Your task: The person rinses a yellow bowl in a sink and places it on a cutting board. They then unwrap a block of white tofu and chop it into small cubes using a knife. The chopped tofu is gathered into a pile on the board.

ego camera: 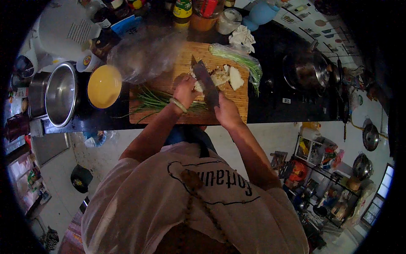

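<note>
My right hand [228,111] grips a dark-bladed cleaver [206,79], whose blade slants up and left over the wooden cutting board [187,50]. Close to the left of the blade, my left hand [185,90] has its thumb and fingers around a pale piece of food [199,87]; the fingers partly hide it. Chopped, crumbly pale food [219,77] lies right of the blade, beside a larger white chunk [236,78]. Thin green stalks [155,101] lie under and beside my left wrist. A plastic bag of green stalks [241,57] crosses the board's far right corner.
Left of the board stand a yellow bowl [104,86] and a steel basin [62,95]. A clear plastic bag [142,55] overlaps the board's far left. Bottles and jars, including a glass jar [229,21], line the back. On the right sits a lidded metal pot [306,71].
</note>
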`<control>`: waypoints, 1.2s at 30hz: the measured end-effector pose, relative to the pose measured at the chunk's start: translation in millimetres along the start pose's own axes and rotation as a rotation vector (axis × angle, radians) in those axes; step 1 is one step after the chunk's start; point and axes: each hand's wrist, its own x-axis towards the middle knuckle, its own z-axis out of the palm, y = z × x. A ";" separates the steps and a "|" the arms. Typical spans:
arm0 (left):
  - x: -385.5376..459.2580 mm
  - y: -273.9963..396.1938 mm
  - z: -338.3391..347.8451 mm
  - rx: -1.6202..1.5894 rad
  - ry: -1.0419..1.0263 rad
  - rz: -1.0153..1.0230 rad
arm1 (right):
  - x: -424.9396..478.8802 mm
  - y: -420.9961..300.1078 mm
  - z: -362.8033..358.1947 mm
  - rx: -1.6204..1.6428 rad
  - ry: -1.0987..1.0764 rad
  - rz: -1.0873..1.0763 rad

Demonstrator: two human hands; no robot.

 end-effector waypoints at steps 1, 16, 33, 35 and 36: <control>1.2 1.9 -2.0 0.009 -0.045 -0.008 | 1.4 0.9 0.7 -0.004 0.000 -0.003; 2.9 -9.7 10.7 -0.020 0.030 0.007 | 33.2 17.6 31.2 -0.016 0.084 -0.070; 66.1 31.6 6.6 0.384 -0.260 0.289 | -25.4 57.3 -21.1 0.208 0.439 -0.015; 83.1 45.2 9.5 0.353 -0.347 0.416 | -28.4 63.4 -19.7 0.251 0.474 -0.023; 92.4 52.5 11.4 0.359 -0.423 0.456 | -32.2 62.8 -21.0 0.267 0.471 0.006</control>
